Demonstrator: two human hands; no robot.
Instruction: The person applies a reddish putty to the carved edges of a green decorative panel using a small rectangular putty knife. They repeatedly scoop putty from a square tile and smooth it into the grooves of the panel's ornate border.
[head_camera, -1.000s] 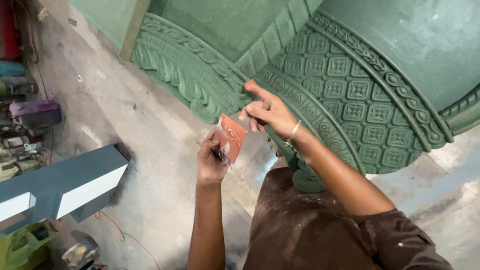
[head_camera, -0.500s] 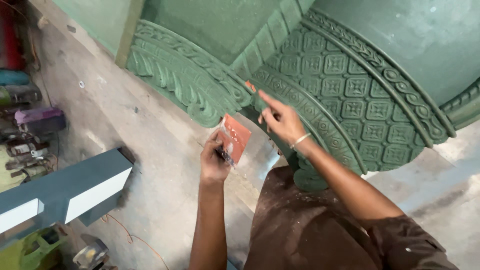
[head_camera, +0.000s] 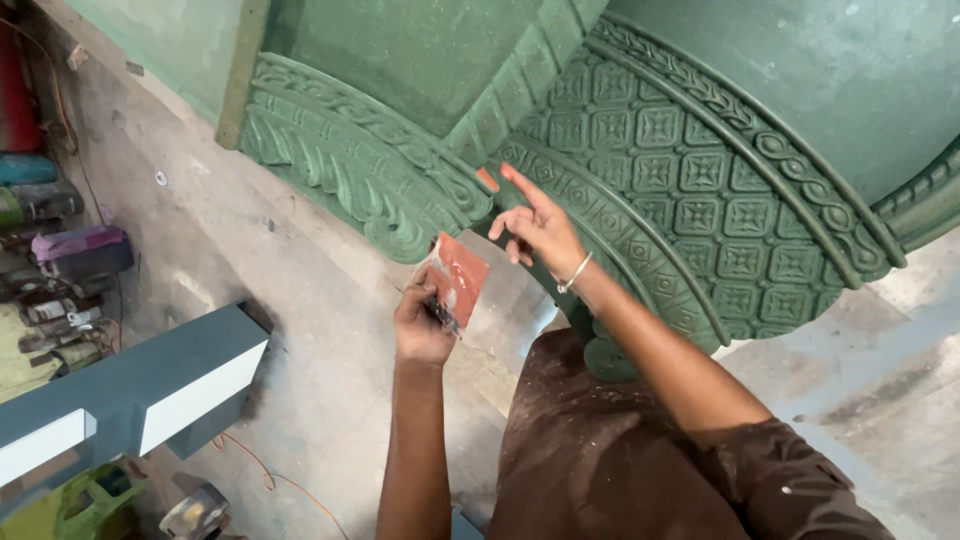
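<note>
Two hands: both belong to the person who wears the camera, and both are raised in front of the large green carved ornament with square flower panels and leaf borders.

Left hand: its grip is closed around the flat metal scraper blade smeared with red-brown putty. The blade stands up above the fingers, with the smeared face turned to the right, so the paste is easy to reach.

Right hand: the grip is apart and holds nothing. The forefinger is stretched out, the other fingers are loosely curled. A thin silver bangle sits at the wrist.

Small orange-red dab of putty: it lies on the carved edge, just beside the tip of the forefinger, up and left of the right hand. I cannot tell if the finger touches it.

Ornament position: it leans over the grey concrete floor, close in front of both hands, so the finger can reach the relief.

Below the hands: brown dusty clothing of the person.

Far left of the left hand: a grey-blue box beam with white faces, and tools and bottles along the edge.
</note>
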